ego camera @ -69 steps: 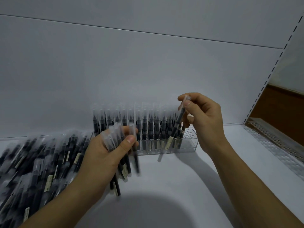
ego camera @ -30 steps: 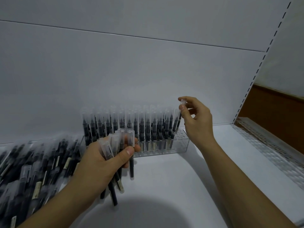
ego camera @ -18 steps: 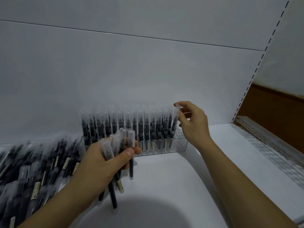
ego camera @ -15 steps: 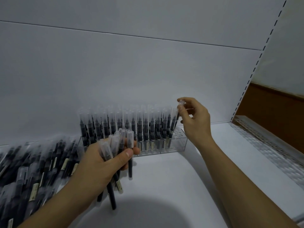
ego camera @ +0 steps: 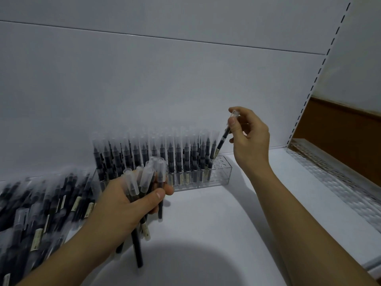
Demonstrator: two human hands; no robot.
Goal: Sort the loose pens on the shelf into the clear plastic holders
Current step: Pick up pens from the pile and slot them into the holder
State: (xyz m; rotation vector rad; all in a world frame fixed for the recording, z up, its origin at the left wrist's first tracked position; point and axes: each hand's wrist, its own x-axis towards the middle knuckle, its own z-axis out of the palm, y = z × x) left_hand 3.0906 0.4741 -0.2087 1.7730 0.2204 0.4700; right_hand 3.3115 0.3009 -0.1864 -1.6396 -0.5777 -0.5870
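Left of the clear holder (ego camera: 223, 174), the loose pen pile (ego camera: 41, 203) is blurred and cut by the view's edge. The left grip (ego camera: 121, 207) hides the holder's near-left corner and its bundle's (ego camera: 144, 180) middle. Which hole the right grip's (ego camera: 251, 141) pen (ego camera: 223, 139) meets cannot be told.

The holder (ego camera: 222, 172) stands at the back of the shelf (ego camera: 206, 223), upright pens (ego camera: 177, 157) in all but its right end. Left of it lies the pile of loose pens (ego camera: 41, 207). In front of it is the left hand (ego camera: 123, 205) with a bundle of pens (ego camera: 144, 182) — above its right end, the right hand (ego camera: 251, 139) with a single pen (ego camera: 223, 139). A second holder (ego camera: 329, 176) lies far right.
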